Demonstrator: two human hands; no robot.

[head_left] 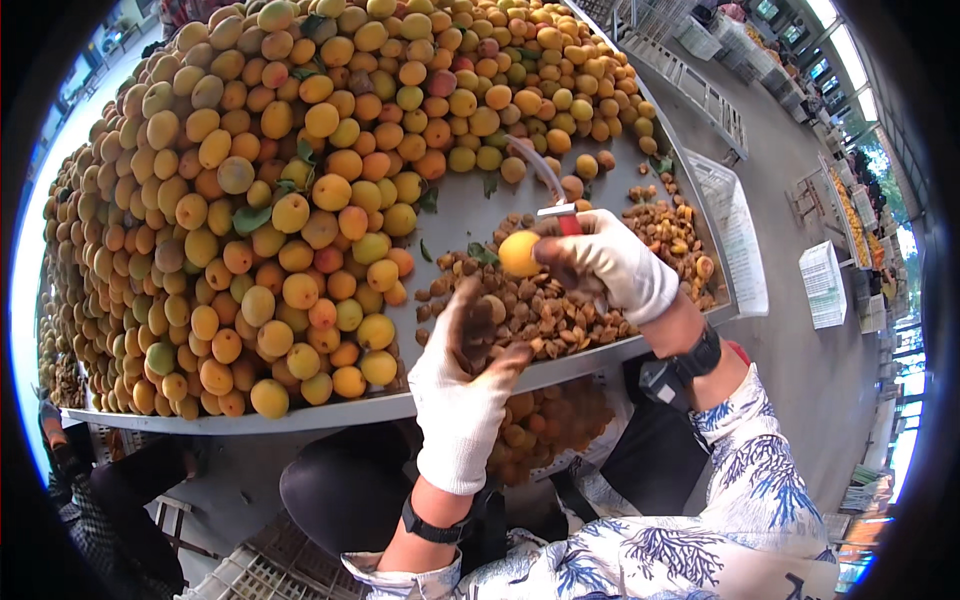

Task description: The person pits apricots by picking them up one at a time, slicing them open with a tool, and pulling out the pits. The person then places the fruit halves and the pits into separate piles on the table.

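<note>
My right hand [615, 262], in a white glove with brown-stained fingertips, is closed round the red handle [570, 222] of a curved knife [540, 170]. Its blade points up and away. At the same fingertips sits a whole-looking yellow apricot [519, 254]. Just to the left and nearer me, my left hand [462, 372] is held with thumb and fingers apart, its stained glove turned toward the fruit. Beneath both hands, brown apricot stones [570, 325] lie heaped on the metal table. Whether a stone touches the left fingers I cannot tell.
A large mound of apricots [300, 200] covers the table's left and far side. Below the table's metal edge [570, 372] is a container of apricot pieces [550, 425] by my knees. White crates [735, 235] stand to the right; another person's arm [55, 430] shows far left.
</note>
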